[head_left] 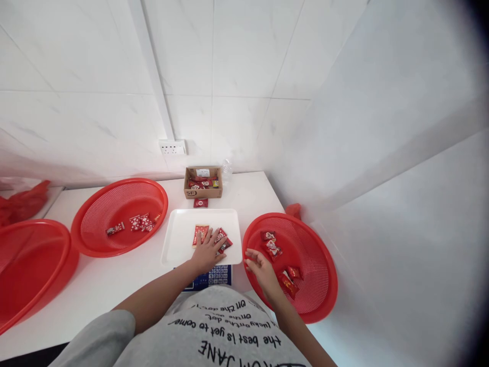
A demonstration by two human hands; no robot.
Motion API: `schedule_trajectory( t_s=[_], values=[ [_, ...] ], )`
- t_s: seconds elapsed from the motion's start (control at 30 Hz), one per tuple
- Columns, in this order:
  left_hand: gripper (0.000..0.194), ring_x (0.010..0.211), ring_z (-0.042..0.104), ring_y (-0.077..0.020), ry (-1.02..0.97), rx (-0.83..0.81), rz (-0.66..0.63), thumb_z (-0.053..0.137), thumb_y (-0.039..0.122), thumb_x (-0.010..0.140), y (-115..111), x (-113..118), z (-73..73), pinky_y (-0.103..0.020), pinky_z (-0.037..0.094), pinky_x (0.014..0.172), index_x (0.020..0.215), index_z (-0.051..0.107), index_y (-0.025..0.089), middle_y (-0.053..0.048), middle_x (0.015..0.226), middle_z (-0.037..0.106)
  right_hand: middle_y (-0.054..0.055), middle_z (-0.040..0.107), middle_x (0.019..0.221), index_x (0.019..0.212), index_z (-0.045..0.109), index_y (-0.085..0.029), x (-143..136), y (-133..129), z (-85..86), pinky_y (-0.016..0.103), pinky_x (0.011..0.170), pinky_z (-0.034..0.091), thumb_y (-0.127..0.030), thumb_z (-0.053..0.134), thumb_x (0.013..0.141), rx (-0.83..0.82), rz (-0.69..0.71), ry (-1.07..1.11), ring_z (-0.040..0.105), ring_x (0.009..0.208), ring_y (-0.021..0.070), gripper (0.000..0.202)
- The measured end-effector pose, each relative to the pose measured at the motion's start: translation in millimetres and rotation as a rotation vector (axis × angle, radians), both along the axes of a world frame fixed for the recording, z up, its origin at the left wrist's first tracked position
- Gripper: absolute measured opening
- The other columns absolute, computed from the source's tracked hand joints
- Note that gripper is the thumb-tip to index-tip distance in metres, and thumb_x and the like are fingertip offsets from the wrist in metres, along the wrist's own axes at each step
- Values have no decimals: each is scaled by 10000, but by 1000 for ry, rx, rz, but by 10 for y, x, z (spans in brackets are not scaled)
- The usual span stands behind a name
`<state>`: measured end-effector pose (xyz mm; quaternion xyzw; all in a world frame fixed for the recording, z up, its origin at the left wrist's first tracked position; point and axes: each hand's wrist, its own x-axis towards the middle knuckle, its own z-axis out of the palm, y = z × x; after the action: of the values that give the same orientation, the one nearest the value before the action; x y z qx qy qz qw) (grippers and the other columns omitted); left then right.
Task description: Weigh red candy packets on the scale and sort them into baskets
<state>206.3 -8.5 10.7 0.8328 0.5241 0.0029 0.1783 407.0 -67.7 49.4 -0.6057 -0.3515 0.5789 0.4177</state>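
Lying spread on packets (200,234) in the tray (175,232), the left hand (208,253) clasped nothing; the right hand (263,270), loosely curled, looked empty by the right basket (330,270). That basket and the box (214,193) held more.

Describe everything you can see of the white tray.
The white tray is shallow and rectangular, with rounded corners and a low raised rim; it looks like plastic. It lies roughly level, just left of the rightmost red basket; whether they touch is unclear. Below its near edge shows a blue keypad panel; what supports it is hidden. Red packets lie at its middle and right, partly under the spread left hand.
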Motion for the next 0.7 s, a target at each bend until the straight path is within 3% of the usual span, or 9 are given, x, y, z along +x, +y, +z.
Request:
schedule_trajectory(
  t_s=[0.2, 0.37, 0.57, 0.7],
  values=[
    [611, 1384, 108, -315, 45, 57, 14, 457, 450, 865, 48, -104, -66, -579, 27, 1072, 1417, 267, 268, -80, 1516, 171, 106, 628, 1076, 985, 599, -181, 58, 3, -58, 363, 812, 472, -346, 636, 652, 19, -12, -36, 582, 977, 233, 374],
    [643, 1376, 161, -302, 132, 159, 160, 394, 523, 867, 107, -213, -131, -511, 122, 1091, 1409, 302, 189, -135, 1514, 152, 103, 633, 1088, 982, 611, -187, 108, -4, -116, 359, 822, 469, -344, 645, 642, 18, -29, -48, 573, 1017, 243, 376],
    [702, 1386, 95, -319, 128, 148, 269, 376, 594, 842, 153, -350, -67, -561, 107, 1074, 1418, 278, 204, -123, 1520, 125, 114, 618, 1112, 1001, 589, -168, 72, -2, -84, 341, 823, 470, -350, 618, 661, -4, -1, -59, 579, 995, 229, 387],
    [726, 1382, 70, -349, 99, 114, 293, 352, 639, 825, 177, -295, -45, -649, 72, 1031, 1418, 271, 229, -113, 1518, 142, 114, 618, 1115, 980, 590, -169, 25, 13, -36, 351, 829, 472, -349, 628, 644, -25, -5, -37, 585, 988, 231, 383]
  ],
)
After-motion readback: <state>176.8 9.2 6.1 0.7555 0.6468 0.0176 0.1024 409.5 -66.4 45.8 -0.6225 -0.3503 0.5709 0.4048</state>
